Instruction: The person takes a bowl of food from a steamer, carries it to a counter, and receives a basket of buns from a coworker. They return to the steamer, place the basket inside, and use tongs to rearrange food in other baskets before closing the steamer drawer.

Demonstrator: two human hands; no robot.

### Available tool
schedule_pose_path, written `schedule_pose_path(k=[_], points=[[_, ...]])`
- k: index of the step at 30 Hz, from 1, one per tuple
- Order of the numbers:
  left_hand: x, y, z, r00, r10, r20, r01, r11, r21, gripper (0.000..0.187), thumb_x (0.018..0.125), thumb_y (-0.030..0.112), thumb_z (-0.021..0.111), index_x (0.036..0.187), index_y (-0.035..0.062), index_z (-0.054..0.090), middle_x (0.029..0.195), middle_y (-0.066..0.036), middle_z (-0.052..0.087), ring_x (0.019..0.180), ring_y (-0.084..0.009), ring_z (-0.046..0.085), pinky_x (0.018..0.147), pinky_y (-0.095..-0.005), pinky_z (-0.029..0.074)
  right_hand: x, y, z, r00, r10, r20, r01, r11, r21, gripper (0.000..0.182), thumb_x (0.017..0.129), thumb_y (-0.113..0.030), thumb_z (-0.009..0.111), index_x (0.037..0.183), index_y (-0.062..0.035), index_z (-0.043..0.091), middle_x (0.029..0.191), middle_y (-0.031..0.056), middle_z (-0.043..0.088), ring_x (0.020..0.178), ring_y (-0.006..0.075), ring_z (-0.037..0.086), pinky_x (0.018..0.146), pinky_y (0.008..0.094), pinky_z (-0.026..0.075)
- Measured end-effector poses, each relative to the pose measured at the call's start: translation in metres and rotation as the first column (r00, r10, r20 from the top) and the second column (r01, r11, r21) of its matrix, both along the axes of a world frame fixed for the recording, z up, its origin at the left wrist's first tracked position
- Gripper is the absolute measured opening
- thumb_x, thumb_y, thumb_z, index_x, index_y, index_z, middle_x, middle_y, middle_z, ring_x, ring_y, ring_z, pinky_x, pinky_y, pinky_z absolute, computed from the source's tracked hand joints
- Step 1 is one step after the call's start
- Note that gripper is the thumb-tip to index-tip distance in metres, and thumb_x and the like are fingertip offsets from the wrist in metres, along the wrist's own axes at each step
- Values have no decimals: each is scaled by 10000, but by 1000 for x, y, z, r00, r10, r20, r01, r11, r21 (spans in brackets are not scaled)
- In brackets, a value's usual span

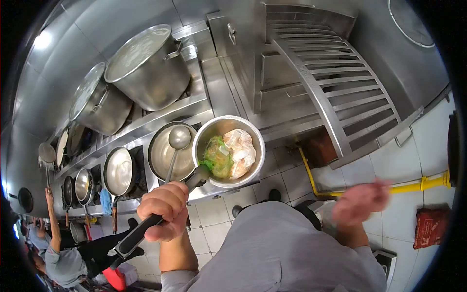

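Observation:
My left hand [165, 209] is closed around the long black handle of a deep steel saucepan [258, 170]. Inside the saucepan lie a clump of green and yellowish food [217, 158] and a pale, whitish bundle [241, 151] that looks like clear plastic around orange-tinged food. Left of it is a wide frying pan [158, 151], with a steel ladle [180, 137] resting in it; the ladle's handle runs down behind my left fist. My right hand [362, 202] is out to the right over the floor, smeared by motion, away from the saucepan.
Two big stockpots [151, 73] stand at the back of the stove, and more pans [119, 170] line its front. At the right is a slatted steel rack [340, 82]. A yellow pipe [404, 186] runs low, near a red packet [430, 228]. A co-worker [68, 265] reaches out at the left.

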State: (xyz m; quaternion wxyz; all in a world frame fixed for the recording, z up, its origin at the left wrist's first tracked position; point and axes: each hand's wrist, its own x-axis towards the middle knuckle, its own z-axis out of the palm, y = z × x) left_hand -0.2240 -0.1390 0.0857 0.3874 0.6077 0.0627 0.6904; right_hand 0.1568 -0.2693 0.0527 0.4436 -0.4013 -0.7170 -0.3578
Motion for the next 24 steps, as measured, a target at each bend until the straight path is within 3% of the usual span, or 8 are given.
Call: schedule_pose_path(k=[3,6,7,10,15,18,20,24], points=[[1,1,-2,1000,1,-17,-1,1000,-12,690,935,715,530,657,97,401,535,-11,411,444,-176,386,484,-335,345,30,11,35,854,-365,-371,442,885,148,632,1086,-425,277,1568,-16,281,1634,240,211,1525,363,219,1237,464,181],[4,-1,-7,997,81,-17,-81,996,-30,666,957,715,498,658,129,397,555,27,378,458,-141,354,522,-335,345,60,33,40,899,-333,-283,337,941,-39,740,1080,-522,257,1600,1,197,1685,214,56,1554,349,132,1253,467,91],[3,-3,-9,993,115,-7,-115,991,-62,661,961,709,499,662,128,397,554,27,375,459,-141,354,524,-335,345,69,43,29,909,-314,-273,325,946,-5,881,1046,-641,246,1614,10,73,1695,202,-15,1567,339,52,1256,473,35],[-2,-12,-15,979,205,14,-202,973,-109,653,967,697,500,665,129,394,553,26,370,461,-142,354,526,-334,343,52,68,26,866,-112,-488,179,979,93,959,1015,-703,258,1615,8,25,1693,207,3,1571,331,5,1256,471,10],[-2,-31,-22,953,301,32,-296,948,-121,653,960,661,552,677,91,405,568,-10,411,478,-164,374,508,-345,348,80,115,33,939,-175,-295,147,983,-113,949,1015,-680,316,1624,-33,-17,1704,173,-62,1575,334,-24,1260,496,14],[-11,-45,-24,928,366,71,-361,929,-75,657,970,646,549,658,86,405,568,-5,403,484,-165,365,498,-338,319,87,174,58,971,-235,-44,233,971,-52,814,1061,-550,349,1606,22,155,1663,252,175,1550,435,119,1250,541,76],[-10,-54,-23,900,428,80,-425,904,-55,647,987,628,537,646,98,388,557,5,394,480,-157,363,502,-330,327,87,215,60,948,-300,-103,293,953,-80,880,1012,-588,462,1595,21,206,1641,232,258,1523,447,202,1219,579,146],[-6,-73,-19,861,506,44,-502,861,-77,650,989,645,514,641,114,372,535,9,362,474,-146,352,519,-327,349,94,287,59,944,-302,-134,296,953,-67,910,961,-666,494,1573,-24,286,1580,184,347,1496,417,245,1174,654,180]])
